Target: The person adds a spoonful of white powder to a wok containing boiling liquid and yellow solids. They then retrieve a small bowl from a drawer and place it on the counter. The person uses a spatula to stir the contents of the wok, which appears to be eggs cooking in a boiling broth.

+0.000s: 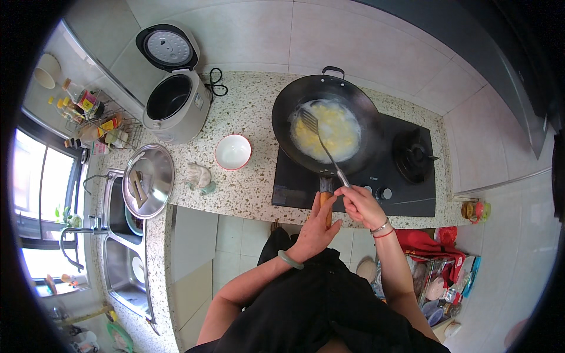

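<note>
Clasping the wooden handle (325, 199) with our left hand (315, 236), we pinch a slotted turner (328, 152) in our right hand (363, 208); its head meets pale-yellow food (339, 125) inside the black wok (368, 135), at 12 o'clock from our hands.

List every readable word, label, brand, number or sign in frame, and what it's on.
None I can quote; what shows:
Black cooktop: tiny pale marking near the knobs, too small to read.
Bottles in the wire rack: coloured labels, too small and blurred.
White rice cooker: small panel or label on its side, too small.
Blue-edged package at lower right: print, if any, too blurred.
</note>
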`<state>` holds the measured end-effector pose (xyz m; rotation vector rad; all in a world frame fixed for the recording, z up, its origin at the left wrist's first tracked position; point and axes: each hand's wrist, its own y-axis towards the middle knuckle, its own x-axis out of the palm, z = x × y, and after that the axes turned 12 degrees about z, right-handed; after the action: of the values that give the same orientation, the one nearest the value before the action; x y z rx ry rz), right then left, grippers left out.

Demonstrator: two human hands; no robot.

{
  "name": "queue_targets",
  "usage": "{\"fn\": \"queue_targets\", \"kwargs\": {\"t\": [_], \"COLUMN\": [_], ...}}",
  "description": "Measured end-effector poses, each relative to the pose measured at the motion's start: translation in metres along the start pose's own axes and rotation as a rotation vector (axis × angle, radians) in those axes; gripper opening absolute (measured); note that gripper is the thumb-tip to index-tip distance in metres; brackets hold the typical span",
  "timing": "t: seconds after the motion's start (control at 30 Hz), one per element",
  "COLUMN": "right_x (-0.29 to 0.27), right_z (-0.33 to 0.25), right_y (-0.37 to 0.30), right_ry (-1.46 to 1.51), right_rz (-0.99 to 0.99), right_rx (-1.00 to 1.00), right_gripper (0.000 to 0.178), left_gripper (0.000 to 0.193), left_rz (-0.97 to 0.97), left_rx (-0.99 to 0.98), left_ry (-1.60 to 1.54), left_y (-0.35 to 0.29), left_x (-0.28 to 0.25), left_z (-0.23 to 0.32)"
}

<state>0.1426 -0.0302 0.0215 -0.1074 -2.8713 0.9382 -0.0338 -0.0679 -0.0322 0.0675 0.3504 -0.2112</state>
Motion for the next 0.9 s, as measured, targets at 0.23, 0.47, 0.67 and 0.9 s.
{"fn": "queue_targets", "kwargs": {"t": [0.23, 0.47, 0.67, 0.9], "right_x": [-0.002, -0.014, -0.012, -0.015], "right_z": [0.000, -0.012, -0.008, -0.003], "right_y": [0.007, -0.016, -0.009, 0.005], "right_ry": [-0.045, 0.028, 0.039, 0.017], "right_rz": [0.026, 0.057, 0.027, 0.010], "right_rx": [-0.010, -0.054, -0.033, 0.029], "right_gripper": [0.026, 0.027, 0.027, 0.027], "left_gripper": [0.067, 0.066, 0.066, 0.066], "left_rz": [0.012, 0.025, -0.032, -0.039], "left_rx": [0.002, 0.013, -0.067, -0.082], "left_ry": [-0.029, -0.038, -0.086, -0.074], "left_y": [-0.001, -0.001, 0.000, 0.000], "left_x": [0.000, 0.001, -0.003, -0.005], "left_z": [0.001, 0.000, 0.007, 0.010]}}
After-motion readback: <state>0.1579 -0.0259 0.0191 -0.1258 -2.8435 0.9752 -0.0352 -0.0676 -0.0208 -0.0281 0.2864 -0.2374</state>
